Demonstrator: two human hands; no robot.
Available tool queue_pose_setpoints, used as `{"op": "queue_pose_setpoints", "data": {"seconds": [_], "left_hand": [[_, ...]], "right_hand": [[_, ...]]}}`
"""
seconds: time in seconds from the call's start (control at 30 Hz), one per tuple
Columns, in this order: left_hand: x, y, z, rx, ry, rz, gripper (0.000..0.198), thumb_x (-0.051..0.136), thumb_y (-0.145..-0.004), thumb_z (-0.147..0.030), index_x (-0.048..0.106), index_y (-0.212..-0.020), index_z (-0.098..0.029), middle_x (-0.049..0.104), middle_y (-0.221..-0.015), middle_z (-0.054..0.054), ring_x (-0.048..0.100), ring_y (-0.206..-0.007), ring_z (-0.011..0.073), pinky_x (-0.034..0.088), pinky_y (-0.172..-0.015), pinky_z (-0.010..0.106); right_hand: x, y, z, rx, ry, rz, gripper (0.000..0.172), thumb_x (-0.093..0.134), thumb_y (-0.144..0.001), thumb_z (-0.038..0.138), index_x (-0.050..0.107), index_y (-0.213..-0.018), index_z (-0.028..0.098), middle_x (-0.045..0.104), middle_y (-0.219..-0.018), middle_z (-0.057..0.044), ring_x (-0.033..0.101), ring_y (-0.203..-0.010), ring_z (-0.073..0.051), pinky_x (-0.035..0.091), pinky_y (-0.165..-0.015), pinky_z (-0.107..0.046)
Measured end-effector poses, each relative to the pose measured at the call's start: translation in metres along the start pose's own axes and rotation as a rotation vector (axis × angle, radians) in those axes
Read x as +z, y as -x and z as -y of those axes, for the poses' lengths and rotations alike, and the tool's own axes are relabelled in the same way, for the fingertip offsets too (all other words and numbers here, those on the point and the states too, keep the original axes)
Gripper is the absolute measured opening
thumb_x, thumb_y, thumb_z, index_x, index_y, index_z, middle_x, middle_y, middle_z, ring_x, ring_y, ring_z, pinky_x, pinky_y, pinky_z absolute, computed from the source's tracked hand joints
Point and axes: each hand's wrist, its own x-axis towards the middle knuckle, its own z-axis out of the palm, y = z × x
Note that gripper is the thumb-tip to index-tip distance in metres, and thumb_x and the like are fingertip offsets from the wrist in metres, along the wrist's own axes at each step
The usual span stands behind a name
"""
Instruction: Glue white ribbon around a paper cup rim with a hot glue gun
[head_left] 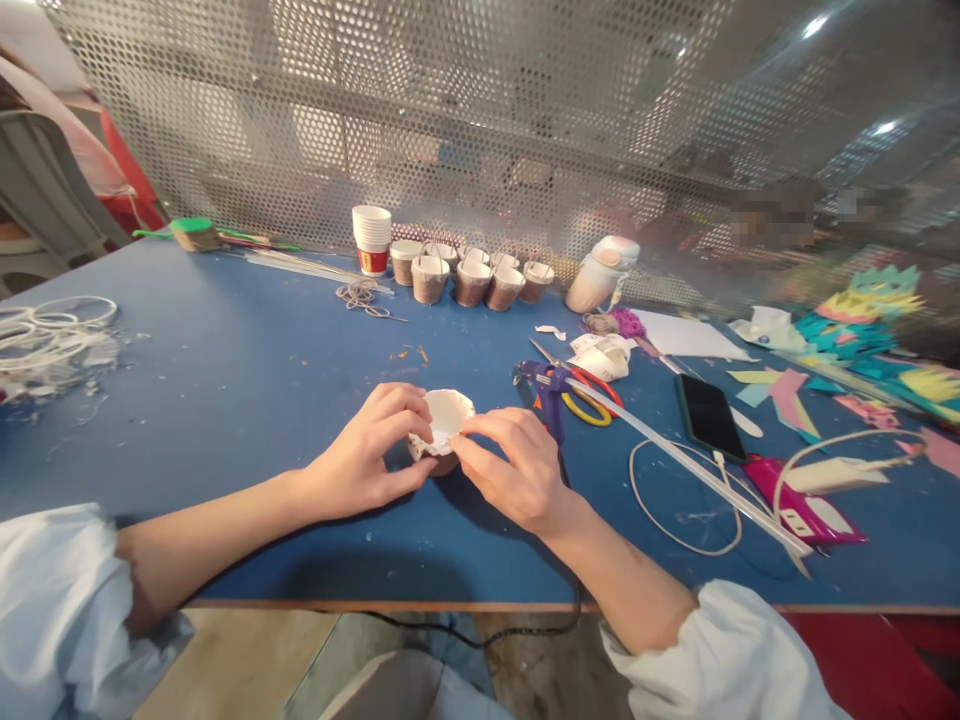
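Note:
A small paper cup (450, 412) with a white inside and a brownish outer wall stands near the front of the blue table, its mouth turned partly towards me. White, uneven trim runs along its near rim. My left hand (375, 445) grips the cup's left side, fingers over the rim and thumb at the front. At the right rim, my right hand (514, 465) pinches the edge between thumb and fingers; anything small in that pinch is hidden. Just right of the cup lie a blue glue gun (551, 380) with a long clear glue stick and scissors (592, 400) with red and yellow handles.
Several small brown-wrapped cups (472, 280) and a stack of paper cups (373, 240) line the back. White cord (56, 325) lies left. A phone (709, 415), a white cable (637, 500), a pink packet (814, 510) and coloured paper (791, 395) lie right.

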Motion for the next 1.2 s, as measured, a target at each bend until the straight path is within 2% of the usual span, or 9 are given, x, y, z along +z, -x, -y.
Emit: {"op": "queue_pose_setpoints", "data": {"seconds": [0.13, 0.33, 0.53, 0.67, 0.8, 0.87, 1.03, 1.2], "left_hand": [[0.001, 0.0, 0.001, 0.03, 0.024, 0.048, 0.014, 0.06, -0.082, -0.01, 0.055, -0.091, -0.019, 0.062, -0.093, 0.007, 0.051, -0.115, 0.025, 0.044, -0.098, 0.043], [0.004, 0.004, -0.004, 0.01, -0.055, 0.002, 0.01, 0.055, -0.083, -0.008, 0.055, -0.084, -0.018, 0.061, -0.08, 0.004, 0.053, -0.085, 0.0192, 0.047, -0.079, 0.035], [0.007, 0.003, -0.011, 0.008, -0.119, -0.019, 0.01, 0.054, -0.083, -0.009, 0.055, -0.082, -0.019, 0.06, -0.076, 0.003, 0.052, -0.079, 0.018, 0.046, -0.073, 0.033], [0.005, 0.001, -0.01, -0.017, -0.112, 0.003, 0.006, 0.057, -0.084, -0.014, 0.057, -0.087, -0.019, 0.061, -0.078, 0.004, 0.053, -0.08, 0.0188, 0.047, -0.074, 0.034], [-0.003, -0.001, 0.001, 0.002, -0.015, 0.12, 0.024, 0.061, -0.081, -0.02, 0.056, -0.105, -0.017, 0.064, -0.096, 0.009, 0.054, -0.097, 0.0231, 0.047, -0.087, 0.04], [-0.007, -0.003, 0.006, 0.004, 0.046, 0.146, 0.023, 0.057, -0.085, -0.019, 0.056, -0.108, -0.018, 0.065, -0.102, 0.009, 0.054, -0.103, 0.0228, 0.046, -0.092, 0.04], [-0.007, -0.006, 0.009, 0.027, 0.058, 0.102, 0.008, 0.051, -0.093, -0.017, 0.059, -0.092, -0.018, 0.066, -0.091, 0.006, 0.056, -0.095, 0.0187, 0.046, -0.088, 0.034], [0.001, -0.004, 0.001, -0.047, 0.041, 0.055, 0.01, 0.056, -0.091, -0.022, 0.058, -0.082, -0.018, 0.064, -0.079, 0.003, 0.055, -0.081, 0.0171, 0.045, -0.081, 0.034]], "right_hand": [[0.0, 0.002, 0.0, -0.043, 0.037, 0.0, 0.021, 0.067, -0.079, 0.004, 0.062, -0.096, 0.015, 0.069, -0.084, -0.007, 0.061, -0.08, -0.018, 0.049, -0.075, -0.034], [0.001, 0.004, 0.001, -0.104, 0.023, 0.024, 0.013, 0.063, -0.08, 0.007, 0.061, -0.089, 0.016, 0.065, -0.079, -0.003, 0.06, -0.078, -0.016, 0.046, -0.075, -0.032], [0.004, 0.005, 0.002, -0.064, 0.03, 0.04, 0.015, 0.062, -0.082, 0.006, 0.061, -0.09, 0.018, 0.066, -0.082, -0.005, 0.06, -0.08, -0.016, 0.046, -0.076, -0.032], [0.006, 0.006, 0.001, -0.033, 0.027, 0.048, 0.017, 0.058, -0.084, 0.006, 0.059, -0.093, 0.021, 0.066, -0.085, -0.004, 0.06, -0.079, -0.016, 0.047, -0.076, -0.032], [0.008, 0.005, -0.002, 0.024, 0.034, 0.051, 0.018, 0.056, -0.084, 0.006, 0.057, -0.092, 0.022, 0.065, -0.085, -0.004, 0.06, -0.078, -0.016, 0.047, -0.074, -0.033], [0.008, 0.005, -0.004, 0.077, 0.027, 0.042, 0.018, 0.055, -0.084, 0.005, 0.056, -0.093, 0.021, 0.064, -0.086, -0.005, 0.06, -0.079, -0.017, 0.046, -0.073, -0.033], [0.008, 0.004, -0.006, 0.101, 0.008, 0.033, 0.019, 0.054, -0.084, 0.005, 0.055, -0.096, 0.02, 0.064, -0.086, -0.005, 0.06, -0.08, -0.018, 0.046, -0.073, -0.034], [0.007, 0.003, -0.003, 0.047, -0.009, 0.058, 0.019, 0.054, -0.086, 0.006, 0.054, -0.098, 0.021, 0.065, -0.087, -0.005, 0.059, -0.079, -0.018, 0.046, -0.073, -0.033]]}}
